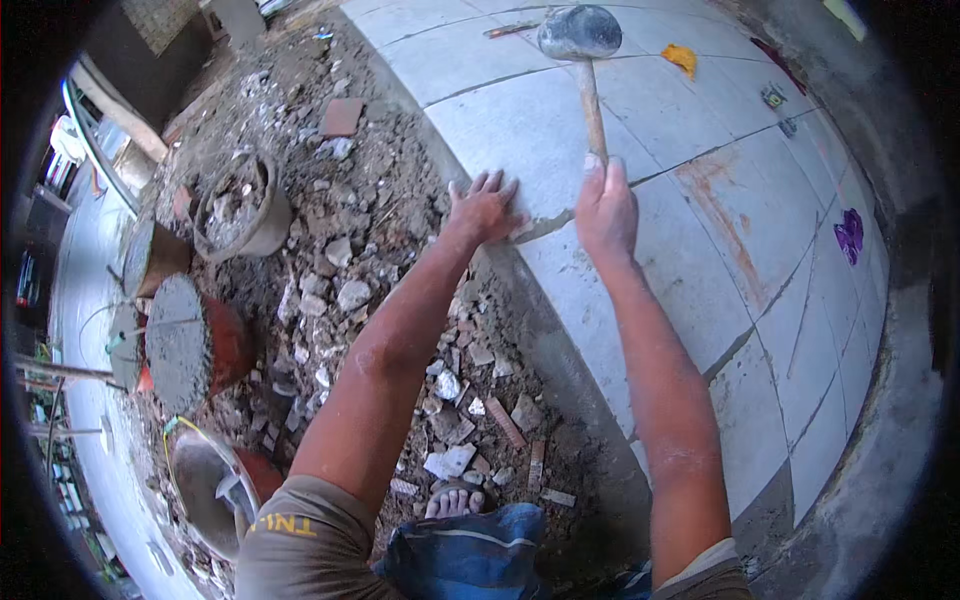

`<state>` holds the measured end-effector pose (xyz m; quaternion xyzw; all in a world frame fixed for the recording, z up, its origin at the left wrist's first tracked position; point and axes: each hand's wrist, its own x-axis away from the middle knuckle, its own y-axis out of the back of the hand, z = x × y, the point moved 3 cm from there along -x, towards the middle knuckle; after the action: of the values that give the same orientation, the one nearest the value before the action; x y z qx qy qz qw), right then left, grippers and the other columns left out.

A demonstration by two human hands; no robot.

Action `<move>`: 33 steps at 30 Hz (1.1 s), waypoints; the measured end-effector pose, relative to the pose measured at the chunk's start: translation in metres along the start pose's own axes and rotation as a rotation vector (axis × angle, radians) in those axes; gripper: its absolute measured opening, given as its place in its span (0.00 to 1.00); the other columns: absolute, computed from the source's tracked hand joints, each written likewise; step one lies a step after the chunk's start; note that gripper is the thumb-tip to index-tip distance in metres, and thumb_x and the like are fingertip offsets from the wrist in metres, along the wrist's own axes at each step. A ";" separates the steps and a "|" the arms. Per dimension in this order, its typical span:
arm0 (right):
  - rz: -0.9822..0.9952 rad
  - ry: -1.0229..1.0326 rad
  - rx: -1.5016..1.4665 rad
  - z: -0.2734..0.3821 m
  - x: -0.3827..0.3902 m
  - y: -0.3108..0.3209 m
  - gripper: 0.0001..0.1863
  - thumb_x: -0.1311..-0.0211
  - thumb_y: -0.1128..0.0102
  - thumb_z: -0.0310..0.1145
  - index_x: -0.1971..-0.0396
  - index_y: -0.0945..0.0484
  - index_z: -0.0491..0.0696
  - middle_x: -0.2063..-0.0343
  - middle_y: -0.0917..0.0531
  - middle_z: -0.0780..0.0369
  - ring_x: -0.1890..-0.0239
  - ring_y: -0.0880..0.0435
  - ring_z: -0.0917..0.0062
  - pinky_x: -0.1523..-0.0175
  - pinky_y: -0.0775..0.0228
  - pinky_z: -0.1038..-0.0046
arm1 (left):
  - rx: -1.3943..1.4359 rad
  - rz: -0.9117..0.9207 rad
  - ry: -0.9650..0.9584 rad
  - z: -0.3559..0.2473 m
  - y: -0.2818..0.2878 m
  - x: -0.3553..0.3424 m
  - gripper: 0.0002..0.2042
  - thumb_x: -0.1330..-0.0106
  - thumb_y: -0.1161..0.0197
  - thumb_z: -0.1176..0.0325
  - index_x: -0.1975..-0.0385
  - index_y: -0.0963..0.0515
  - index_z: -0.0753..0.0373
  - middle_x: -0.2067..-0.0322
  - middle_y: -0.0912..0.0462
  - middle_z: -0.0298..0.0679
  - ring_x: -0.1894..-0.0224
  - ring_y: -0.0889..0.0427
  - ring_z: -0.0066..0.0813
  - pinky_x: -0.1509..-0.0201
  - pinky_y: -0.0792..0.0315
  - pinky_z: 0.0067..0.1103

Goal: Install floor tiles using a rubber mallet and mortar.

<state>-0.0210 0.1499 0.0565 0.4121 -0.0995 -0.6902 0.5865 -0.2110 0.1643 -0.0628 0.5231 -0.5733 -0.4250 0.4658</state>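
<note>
My right hand [605, 205] grips the wooden handle of a rubber mallet [581, 38], whose dark rounded head is raised above the pale floor tiles [520, 130]. My left hand [483, 207] lies flat with fingers spread on the edge of a large tile, right beside the joint between two tiles. Both forearms come up from the lower edge. My foot in a sandal [453, 499] stands on the rubble below.
Broken brick and mortar rubble [380, 290] covers the ground left of the tiles. A bucket of debris [240, 205], buckets of grey mortar [185, 345] and a trowel in a pan [215, 490] stand at the left. Yellow [681, 57] and purple [850, 235] scraps lie on the tiles.
</note>
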 end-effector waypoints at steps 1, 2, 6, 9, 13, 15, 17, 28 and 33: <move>-0.019 -0.009 -0.026 -0.006 -0.001 -0.006 0.17 0.24 0.54 0.47 0.60 0.31 0.46 0.71 0.17 0.42 0.65 0.18 0.38 0.61 0.29 0.40 | 0.029 0.029 0.010 -0.001 -0.002 -0.006 0.41 0.33 0.45 0.33 0.23 0.44 0.44 0.21 0.51 0.35 0.19 0.54 0.40 0.24 0.60 0.65; -0.035 -0.018 -0.010 -0.021 0.001 -0.015 0.17 0.24 0.54 0.47 0.60 0.31 0.46 0.71 0.17 0.42 0.65 0.18 0.38 0.61 0.29 0.40 | 0.032 0.030 -0.015 -0.006 0.001 -0.008 0.41 0.33 0.45 0.33 0.23 0.44 0.44 0.21 0.51 0.35 0.19 0.54 0.40 0.24 0.60 0.65; 0.185 -0.174 0.158 -0.090 0.010 -0.063 0.16 0.24 0.53 0.45 0.59 0.31 0.45 0.71 0.17 0.41 0.64 0.18 0.39 0.60 0.27 0.41 | -0.026 0.080 -0.029 -0.022 0.012 -0.015 0.43 0.36 0.44 0.31 0.23 0.44 0.44 0.21 0.50 0.35 0.19 0.53 0.40 0.26 0.60 0.69; 0.214 -0.186 0.148 -0.073 0.004 -0.076 0.16 0.24 0.52 0.44 0.58 0.31 0.45 0.69 0.16 0.41 0.64 0.17 0.39 0.59 0.27 0.41 | -0.044 0.098 -0.023 -0.011 0.013 -0.015 0.43 0.37 0.43 0.31 0.23 0.43 0.43 0.21 0.49 0.34 0.20 0.52 0.40 0.26 0.59 0.68; 0.296 -0.153 0.200 -0.068 0.010 -0.082 0.17 0.24 0.52 0.45 0.56 0.32 0.44 0.68 0.16 0.39 0.64 0.16 0.39 0.57 0.26 0.42 | 0.001 0.029 -0.044 -0.007 0.006 -0.011 0.44 0.39 0.42 0.29 0.24 0.41 0.43 0.22 0.48 0.35 0.21 0.50 0.40 0.25 0.58 0.67; 0.303 -0.168 0.184 -0.061 0.001 -0.083 0.17 0.24 0.53 0.46 0.56 0.32 0.44 0.68 0.16 0.40 0.64 0.16 0.39 0.57 0.26 0.42 | 0.004 0.017 -0.036 -0.006 0.005 -0.008 0.45 0.39 0.42 0.28 0.24 0.40 0.44 0.22 0.47 0.35 0.21 0.49 0.40 0.25 0.58 0.66; 0.314 -0.163 0.163 -0.056 -0.003 -0.087 0.18 0.23 0.53 0.46 0.56 0.32 0.44 0.69 0.16 0.40 0.63 0.16 0.39 0.57 0.26 0.43 | -0.030 0.034 -0.022 -0.006 0.003 -0.004 0.44 0.38 0.43 0.28 0.25 0.40 0.44 0.22 0.47 0.35 0.21 0.49 0.41 0.25 0.58 0.66; 0.369 -0.135 0.202 -0.056 -0.007 -0.094 0.20 0.22 0.57 0.47 0.55 0.30 0.43 0.67 0.16 0.40 0.58 0.16 0.41 0.54 0.27 0.42 | -0.028 0.013 -0.035 -0.001 -0.002 -0.016 0.43 0.39 0.39 0.32 0.24 0.42 0.40 0.22 0.48 0.34 0.20 0.50 0.41 0.26 0.58 0.67; 0.296 -0.118 0.136 -0.040 0.000 -0.089 0.20 0.23 0.57 0.47 0.53 0.30 0.43 0.67 0.15 0.40 0.60 0.16 0.40 0.55 0.26 0.42 | -0.006 -0.009 -0.040 0.003 -0.006 -0.012 0.43 0.38 0.41 0.31 0.24 0.42 0.41 0.21 0.49 0.34 0.20 0.50 0.40 0.26 0.59 0.67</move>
<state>-0.0582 0.1895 -0.0240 0.3906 -0.2396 -0.6108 0.6457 -0.2127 0.1761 -0.0699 0.5156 -0.5790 -0.4393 0.4538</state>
